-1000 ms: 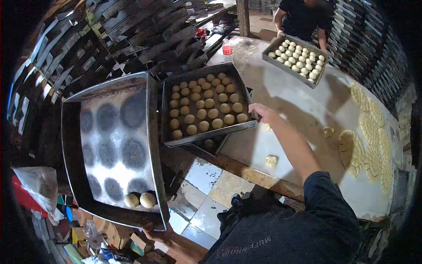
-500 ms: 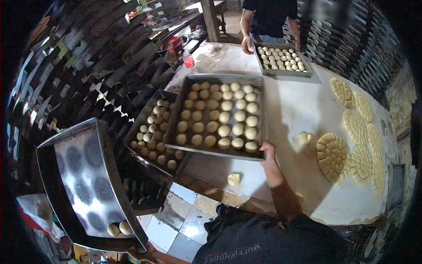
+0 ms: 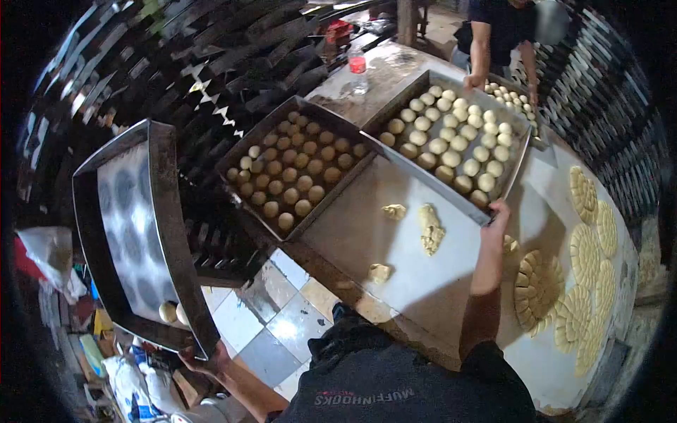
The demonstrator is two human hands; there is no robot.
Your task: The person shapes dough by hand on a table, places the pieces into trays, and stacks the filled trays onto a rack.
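Dim bakery room, dark stacked trays along the left wall [image 3: 233, 49], checked tile floor [image 3: 271, 321] below. Far left: large, nearly empty dark metal tray [image 3: 137, 233], tilted, two pale dough balls [image 3: 173, 312] resting at its low end; left hand [image 3: 204, 361] clamped on its bottom corner. Next right: dark square tray of browner dough balls [image 3: 293, 169], jutting past the edge of the floury white table [image 3: 367, 240]. On that table, three ragged dough scraps [image 3: 430, 229], well apart. Further right: long grey metal tray of pale dough balls [image 3: 451, 141], held at an angle, near corner gripped by right hand [image 3: 497, 211], fingers closed over the rim. Beyond it, another person in a dark shirt [image 3: 504, 28] touching a smaller tray of dough balls [image 3: 511, 99]. Far right: round scored dough discs [image 3: 578, 282] overlapping in a row along the table's edge.
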